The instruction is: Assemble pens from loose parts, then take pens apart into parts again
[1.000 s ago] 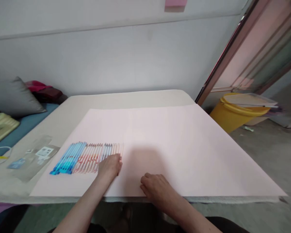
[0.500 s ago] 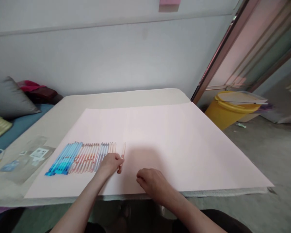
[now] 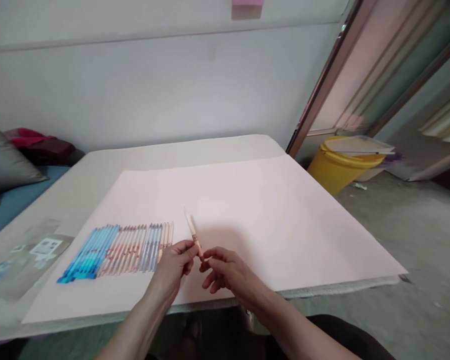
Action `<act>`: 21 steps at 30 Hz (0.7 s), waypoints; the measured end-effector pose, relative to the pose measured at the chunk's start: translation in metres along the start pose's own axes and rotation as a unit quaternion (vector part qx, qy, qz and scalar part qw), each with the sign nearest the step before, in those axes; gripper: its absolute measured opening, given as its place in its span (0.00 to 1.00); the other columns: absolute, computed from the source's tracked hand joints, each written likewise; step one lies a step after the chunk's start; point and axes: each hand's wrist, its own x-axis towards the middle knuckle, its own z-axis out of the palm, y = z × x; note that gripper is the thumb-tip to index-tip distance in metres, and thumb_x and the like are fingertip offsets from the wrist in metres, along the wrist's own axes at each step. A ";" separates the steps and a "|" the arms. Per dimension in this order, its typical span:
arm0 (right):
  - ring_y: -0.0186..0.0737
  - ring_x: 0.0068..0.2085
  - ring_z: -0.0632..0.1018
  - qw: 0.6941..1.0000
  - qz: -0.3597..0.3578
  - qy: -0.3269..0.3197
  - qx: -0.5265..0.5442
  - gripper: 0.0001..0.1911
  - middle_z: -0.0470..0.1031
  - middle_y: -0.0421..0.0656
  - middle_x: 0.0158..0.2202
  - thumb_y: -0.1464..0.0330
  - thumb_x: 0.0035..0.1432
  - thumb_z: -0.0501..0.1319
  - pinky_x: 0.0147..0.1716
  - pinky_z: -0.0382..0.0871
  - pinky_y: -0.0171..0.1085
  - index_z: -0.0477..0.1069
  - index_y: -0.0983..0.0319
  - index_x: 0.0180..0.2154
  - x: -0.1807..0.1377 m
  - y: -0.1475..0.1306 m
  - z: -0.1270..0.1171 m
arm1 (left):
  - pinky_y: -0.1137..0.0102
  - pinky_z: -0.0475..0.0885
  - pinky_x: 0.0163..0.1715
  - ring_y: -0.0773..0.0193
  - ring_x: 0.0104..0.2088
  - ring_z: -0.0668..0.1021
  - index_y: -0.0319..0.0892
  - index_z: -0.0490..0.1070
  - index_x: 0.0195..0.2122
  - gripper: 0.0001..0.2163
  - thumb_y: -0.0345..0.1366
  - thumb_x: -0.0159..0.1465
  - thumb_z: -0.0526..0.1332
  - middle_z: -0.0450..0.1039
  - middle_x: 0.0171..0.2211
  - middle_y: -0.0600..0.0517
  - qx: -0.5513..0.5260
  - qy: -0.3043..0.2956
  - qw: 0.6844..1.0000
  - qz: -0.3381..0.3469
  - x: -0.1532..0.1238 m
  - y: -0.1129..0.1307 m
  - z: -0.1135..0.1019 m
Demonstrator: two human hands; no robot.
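Note:
A slim pale peach pen (image 3: pixel 190 222) is tilted above the pink sheet (image 3: pixel 285 225), its pointed end up and away from me. My left hand (image 3: pixel 176 262) pinches its lower part between thumb and fingers. At the pen's bottom end, the thumb and fingertips of my right hand (image 3: pixel 227 270) close on it, with the other fingers loosely curled. To the left lies a row of pens side by side: blue pens (image 3: pixel 90 252), red-patterned clear pens (image 3: pixel 123 250), greyish-blue pens (image 3: pixel 150 248) and a few peach pens (image 3: pixel 166 235), partly behind my left hand.
A clear plastic bag (image 3: pixel 26 255) with a white label lies left of the sheet on the pale table (image 3: pixel 165 155). A grey cushion (image 3: pixel 7 157) is beyond it. On the floor at the right stands a yellow bin (image 3: pixel 326 165), beside a door frame.
My left hand has raised the peach pen off the sheet and tilted it. My right hand has moved left to the pen's lower end, its fingers uncurling. The view has shifted slightly right.

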 end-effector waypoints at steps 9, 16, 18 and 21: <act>0.32 0.26 0.76 0.995 -0.002 -0.027 0.095 0.12 0.74 0.49 0.33 0.63 0.55 0.59 0.24 0.66 0.30 0.68 0.68 0.35 0.002 0.008 -0.003 | 0.75 0.51 0.18 0.75 0.18 0.60 0.38 0.71 0.27 0.08 0.39 0.55 0.63 0.64 0.21 0.57 -0.048 -0.002 0.999 0.011 -0.005 -0.010 0.007; 0.31 0.26 0.75 0.989 -0.007 -0.029 0.143 0.20 0.74 0.48 0.32 0.56 0.59 0.54 0.24 0.66 0.29 0.69 0.68 0.37 0.003 0.007 -0.001 | 0.75 0.52 0.19 0.74 0.19 0.61 0.40 0.73 0.29 0.09 0.41 0.54 0.63 0.65 0.23 0.56 -0.050 0.006 0.999 0.009 -0.007 -0.008 0.008; 0.32 0.26 0.75 0.990 -0.008 -0.026 0.139 0.20 0.74 0.48 0.32 0.56 0.58 0.55 0.24 0.66 0.29 0.69 0.68 0.37 0.002 0.007 -0.001 | 0.75 0.52 0.19 0.74 0.19 0.61 0.40 0.73 0.30 0.09 0.40 0.54 0.63 0.65 0.22 0.56 -0.045 0.007 0.999 0.014 -0.008 -0.008 0.009; 0.30 0.25 0.74 0.996 -0.009 -0.017 0.092 0.16 0.74 0.46 0.31 0.59 0.54 0.61 0.23 0.65 0.28 0.69 0.67 0.34 0.002 0.006 0.000 | 0.75 0.53 0.19 0.74 0.19 0.61 0.39 0.73 0.28 0.09 0.40 0.56 0.62 0.63 0.20 0.56 -0.034 -0.012 0.999 0.023 -0.010 -0.008 0.009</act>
